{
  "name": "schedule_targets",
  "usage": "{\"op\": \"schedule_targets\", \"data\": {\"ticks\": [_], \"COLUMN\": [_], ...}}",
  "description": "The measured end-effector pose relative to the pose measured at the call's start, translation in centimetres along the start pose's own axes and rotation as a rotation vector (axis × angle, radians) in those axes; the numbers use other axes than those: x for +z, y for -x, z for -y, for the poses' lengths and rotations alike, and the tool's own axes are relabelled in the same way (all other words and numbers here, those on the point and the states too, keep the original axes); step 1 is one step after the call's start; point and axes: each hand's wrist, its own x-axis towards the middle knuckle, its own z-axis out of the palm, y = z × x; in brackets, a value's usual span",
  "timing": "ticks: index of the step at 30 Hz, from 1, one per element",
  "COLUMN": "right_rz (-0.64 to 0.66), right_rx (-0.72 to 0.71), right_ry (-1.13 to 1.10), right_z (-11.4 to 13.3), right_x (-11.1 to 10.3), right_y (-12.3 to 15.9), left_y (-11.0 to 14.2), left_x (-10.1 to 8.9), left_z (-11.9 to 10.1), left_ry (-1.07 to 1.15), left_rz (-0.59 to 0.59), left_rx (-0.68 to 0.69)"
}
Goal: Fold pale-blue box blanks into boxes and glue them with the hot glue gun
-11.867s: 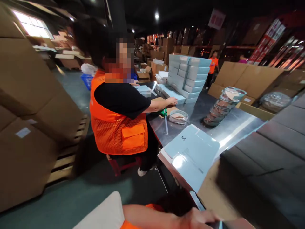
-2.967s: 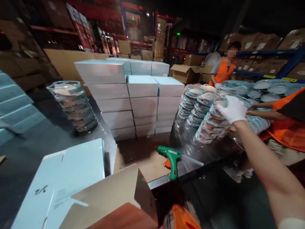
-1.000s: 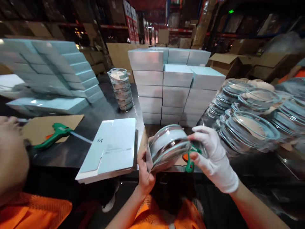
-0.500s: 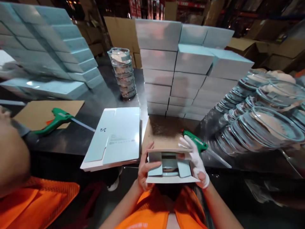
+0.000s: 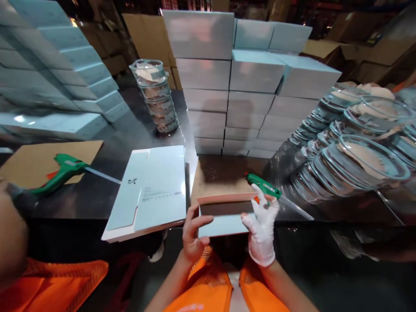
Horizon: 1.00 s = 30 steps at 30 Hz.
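Note:
A small light-blue cardboard box (image 5: 224, 226) is held low at the table edge, in front of my chest. A flap stands up along its far side, and a dark gap shows below it. My left hand (image 5: 194, 234) grips the box's left end, with a finger across the light-blue panel. On the right end is my right hand (image 5: 262, 232), in a white glove with bare fingertips, its thumb on the panel and other fingers spread behind. Just beyond lies a green glue gun (image 5: 264, 185) with a clear stick. The contents of the box are hidden.
Flat box blanks (image 5: 159, 186) lie left. Stacked light-blue boxes (image 5: 208, 73) stand ahead. Clear container stacks stand left (image 5: 156, 97) and right (image 5: 351, 167). Another green glue gun (image 5: 65, 171) rests on cardboard (image 5: 22, 160), near a co-worker's arm (image 5: 11, 234).
The side tabs and the clear item between them, visible earlier in the box opening, are out of sight now. My right hand has turned, with its fingers more spread. The view has shifted slightly.

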Motion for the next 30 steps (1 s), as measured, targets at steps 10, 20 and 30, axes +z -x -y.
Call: {"op": "schedule_targets", "data": {"ticks": [10,20,30], "right_rz": [0.151,-0.042,-0.141], "right_rx": [0.287,0.527,0.449], "right_ry": [0.093,1.192,0.559], "right_z": [0.6,-1.4,-0.1], "right_x": [-2.4,-10.1,-11.6], "right_y": [-2.3,-8.2,-6.1], "left_y": [-0.8,3.6,2.1], "left_x": [-1.2,-3.4,0.1], "left_z": [1.0,-0.9,-2.5], "left_ry": [-0.188,-0.33,-0.272], "left_rz": [0.134,0.003,0.084], "left_rx": [0.206,-0.349,-0.49]}}
